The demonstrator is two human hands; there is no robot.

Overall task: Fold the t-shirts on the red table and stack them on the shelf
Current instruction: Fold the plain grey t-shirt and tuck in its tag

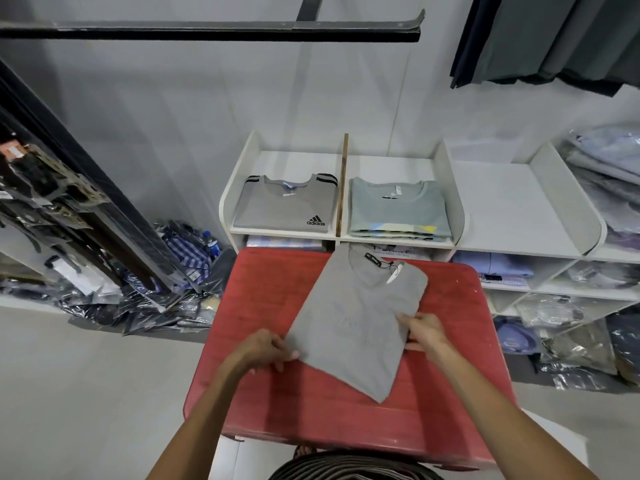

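Note:
A folded grey t-shirt (356,313) lies slanted on the red table (263,292), its collar and black label pointing toward the shelf. My left hand (263,351) pinches its left edge, fingers curled under the cloth. My right hand (424,332) grips its right edge, thumb on top. Behind the table stands the white shelf (450,209). Its left compartment holds a folded grey t-shirt with black shoulder stripes (284,206). The compartment beside it holds a stack of pale green t-shirts (398,209).
A wooden stick (343,185) stands between the two shelf compartments. Bagged clothes lie piled on the floor at left (166,299) and right (571,348). A black rail (207,31) runs overhead, and dark garments (554,39) hang at top right. The wide shelf bay (512,209) at right is bare.

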